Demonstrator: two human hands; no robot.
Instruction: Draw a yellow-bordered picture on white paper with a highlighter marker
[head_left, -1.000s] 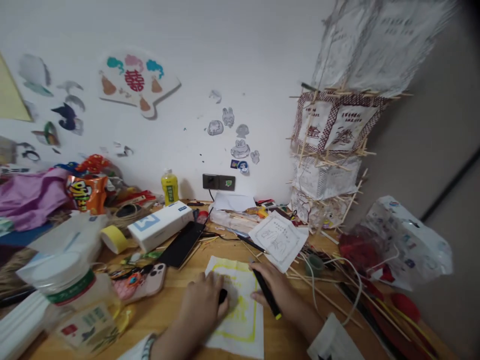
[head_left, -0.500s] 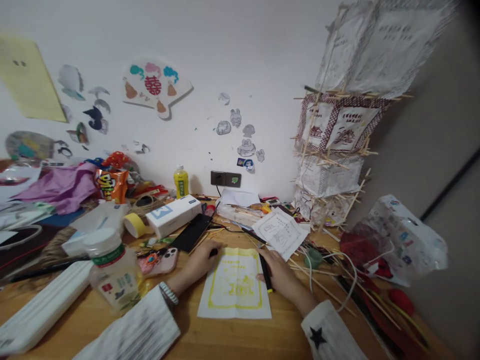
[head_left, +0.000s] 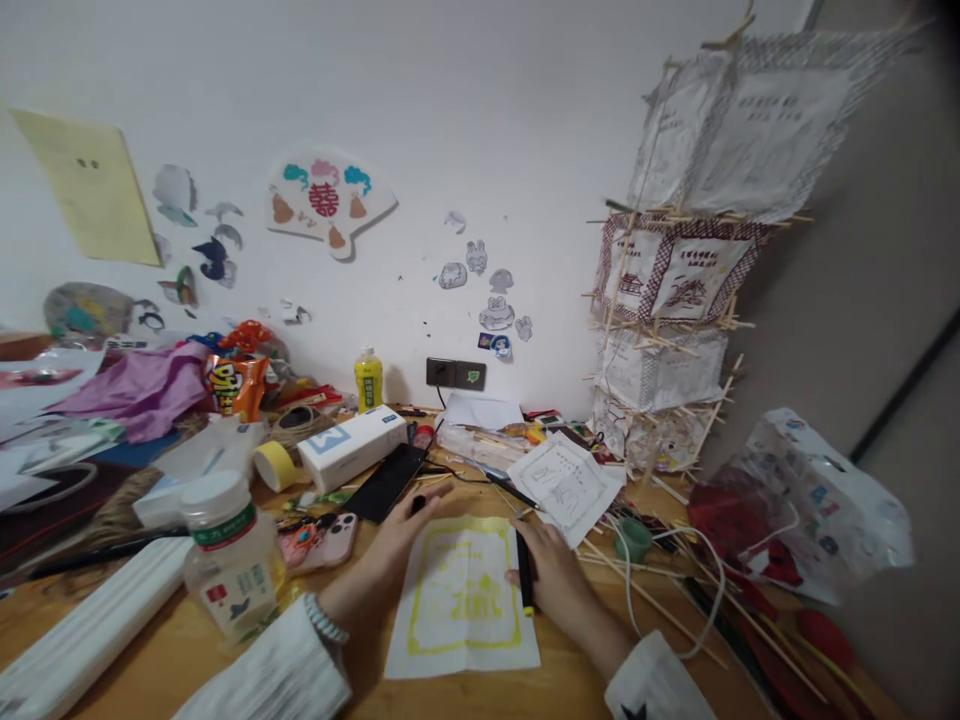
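Observation:
A white sheet with yellow line drawing and a yellow border (head_left: 465, 595) lies on the wooden table in front of me, creased down its middle. My right hand (head_left: 551, 570) is closed around a black marker with a yellow end (head_left: 524, 572), resting at the sheet's right edge. At the sheet's upper left, my left hand (head_left: 401, 535) keeps a small black marker cap (head_left: 418, 505) in its grip, while some fingers reach out over the top corner. Beyond my right hand lies another sheet with dark line drawings (head_left: 566, 485).
Left of me stand a clear jar (head_left: 232, 560), a pink phone (head_left: 330, 545), a white box (head_left: 352, 447) and yellow tape (head_left: 274, 466). A tall lantern of paper and sticks (head_left: 675, 270) rises at the right, near loose sticks, a white cord (head_left: 720, 570) and a plastic bag (head_left: 817, 510).
My view has shifted slightly, so everything sits lower in the picture. The fingers of my left hand have stretched out more over the sheet's corner. My right hand still holds the marker.

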